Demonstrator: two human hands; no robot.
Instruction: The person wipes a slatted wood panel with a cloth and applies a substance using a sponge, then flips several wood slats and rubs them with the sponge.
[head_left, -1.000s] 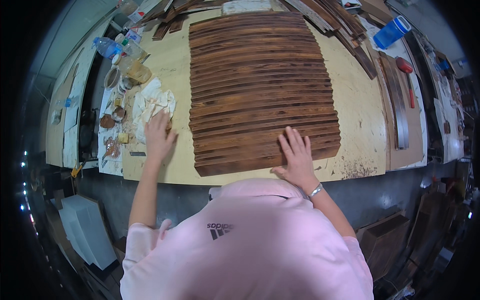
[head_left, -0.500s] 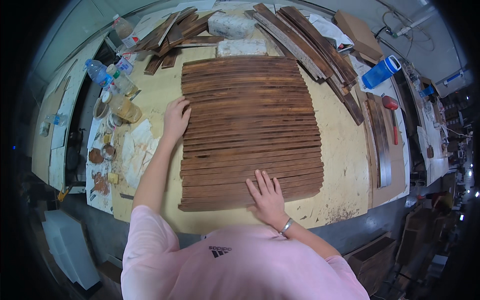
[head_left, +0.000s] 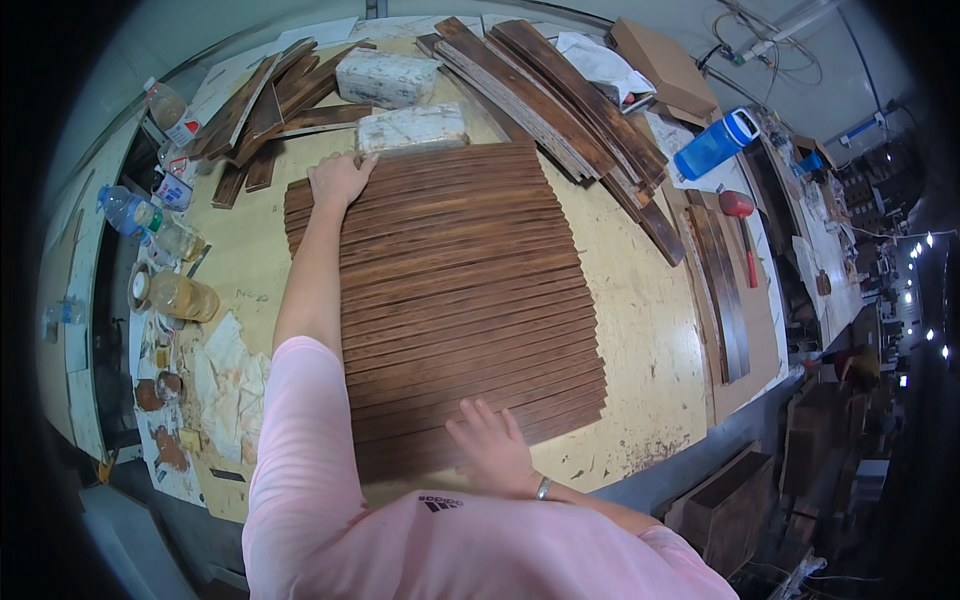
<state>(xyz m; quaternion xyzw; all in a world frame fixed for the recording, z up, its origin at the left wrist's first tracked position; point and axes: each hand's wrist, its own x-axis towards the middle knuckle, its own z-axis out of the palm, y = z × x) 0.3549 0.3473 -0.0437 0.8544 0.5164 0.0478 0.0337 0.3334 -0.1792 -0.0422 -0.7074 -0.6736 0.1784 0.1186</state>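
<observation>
Dark brown wooden slats lie side by side as one wide panel across the pale work board, their right ends slightly uneven. My left hand rests at the panel's far left, its fingertips bent down at the far edge and the thumb held apart. Part of the panel's left side is hidden under my left forearm. Close to my body, my right hand lies on the nearest slats with its fingers spread. A metal band circles the right wrist. Neither hand has anything lifted.
White-smeared blocks sit just beyond the panel. Loose dark boards are piled at the far right, more boards at the far left. Bottles line the left side. A blue bottle and red-headed mallet stand right.
My left hand has slid from the panel's left side up to its far left corner. The slats now sit closer together with fewer dark gaps. The whole view has shifted and turned.
</observation>
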